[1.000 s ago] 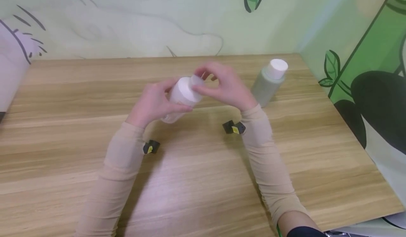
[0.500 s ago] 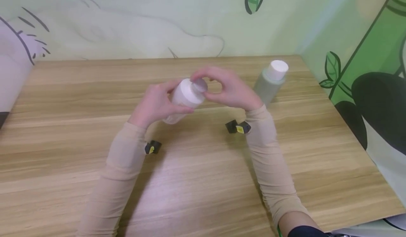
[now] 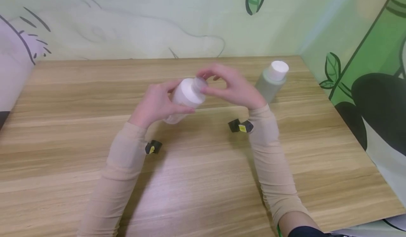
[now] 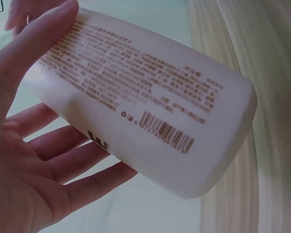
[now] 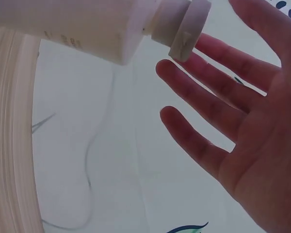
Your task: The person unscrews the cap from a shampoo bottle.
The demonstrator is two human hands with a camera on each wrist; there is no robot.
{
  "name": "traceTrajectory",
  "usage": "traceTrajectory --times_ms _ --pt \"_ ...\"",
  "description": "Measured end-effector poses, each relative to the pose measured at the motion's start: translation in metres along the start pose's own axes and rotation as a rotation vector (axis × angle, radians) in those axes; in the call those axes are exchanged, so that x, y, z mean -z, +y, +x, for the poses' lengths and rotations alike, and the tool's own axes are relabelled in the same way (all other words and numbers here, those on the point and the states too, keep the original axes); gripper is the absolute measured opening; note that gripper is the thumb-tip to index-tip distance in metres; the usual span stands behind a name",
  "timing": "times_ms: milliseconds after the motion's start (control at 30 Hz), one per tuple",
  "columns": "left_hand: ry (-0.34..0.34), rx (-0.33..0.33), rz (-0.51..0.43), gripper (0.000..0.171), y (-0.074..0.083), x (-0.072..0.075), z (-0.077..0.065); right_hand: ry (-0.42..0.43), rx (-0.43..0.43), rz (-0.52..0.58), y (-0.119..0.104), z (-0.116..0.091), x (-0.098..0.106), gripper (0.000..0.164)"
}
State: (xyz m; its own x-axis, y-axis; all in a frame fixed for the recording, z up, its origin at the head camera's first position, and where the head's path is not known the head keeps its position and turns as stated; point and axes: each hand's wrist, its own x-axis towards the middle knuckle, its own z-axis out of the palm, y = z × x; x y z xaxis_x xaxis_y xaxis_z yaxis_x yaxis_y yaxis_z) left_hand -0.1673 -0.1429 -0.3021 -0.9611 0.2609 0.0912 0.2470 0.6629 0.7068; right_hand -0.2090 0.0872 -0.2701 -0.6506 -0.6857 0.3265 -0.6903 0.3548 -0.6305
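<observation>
Tilted above the table, a white plastic bottle [image 3: 187, 94] lies in my left hand [image 3: 155, 104], its neck toward the upper right. The left wrist view shows my thumb across its printed face, above a barcode [image 4: 166, 132], with the fingers beneath. My right hand [image 3: 233, 87] is at the bottle's white cap [image 3: 198, 84], pinching it between thumb and index finger in the head view. In the right wrist view, the other fingers spread below the cap [image 5: 190, 31], and the thumb's tip is cut off by the frame edge.
A grey-green bottle [image 3: 271, 81] with a white cap stands upright on the wooden table [image 3: 190, 187], just beyond my right wrist. A painted wall [image 3: 142, 25] borders the table's back edge. Small black wrist-camera pieces [image 3: 240, 126] stick out from the sleeves.
My right fingers have shifted around the cap, reaching over it half a second ago and drawing back slightly now. My right wrist has moved a little right; the left hand keeps its hold.
</observation>
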Motion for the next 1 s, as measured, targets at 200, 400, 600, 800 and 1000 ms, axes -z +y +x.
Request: traceTrajectory --times_ms 200,400,600,800,1000 --pt "-0.007 0.005 -0.026 0.071 0.0015 0.0008 -0.0004 0.002 0.066 -0.003 -0.0022 0.0008 -0.0006 0.037" --pt "-0.011 -0.001 -0.014 0.071 0.0022 0.0005 -0.0006 -0.01 0.136 0.018 -0.0005 -0.0004 -0.0005 0.038" --pt "-0.01 0.0 -0.014 0.07 0.0034 0.0008 -0.0019 -0.022 0.175 0.057 -0.0002 -0.0007 -0.0007 0.039" --pt "-0.008 -0.004 -0.002 0.07 0.0032 0.001 -0.0022 -0.03 0.192 0.066 0.0002 -0.0001 -0.0008 0.038" --pt "-0.017 -0.007 0.0 0.072 0.0025 0.0012 -0.0011 -0.018 0.173 0.089 0.0008 -0.0011 -0.0015 0.043"
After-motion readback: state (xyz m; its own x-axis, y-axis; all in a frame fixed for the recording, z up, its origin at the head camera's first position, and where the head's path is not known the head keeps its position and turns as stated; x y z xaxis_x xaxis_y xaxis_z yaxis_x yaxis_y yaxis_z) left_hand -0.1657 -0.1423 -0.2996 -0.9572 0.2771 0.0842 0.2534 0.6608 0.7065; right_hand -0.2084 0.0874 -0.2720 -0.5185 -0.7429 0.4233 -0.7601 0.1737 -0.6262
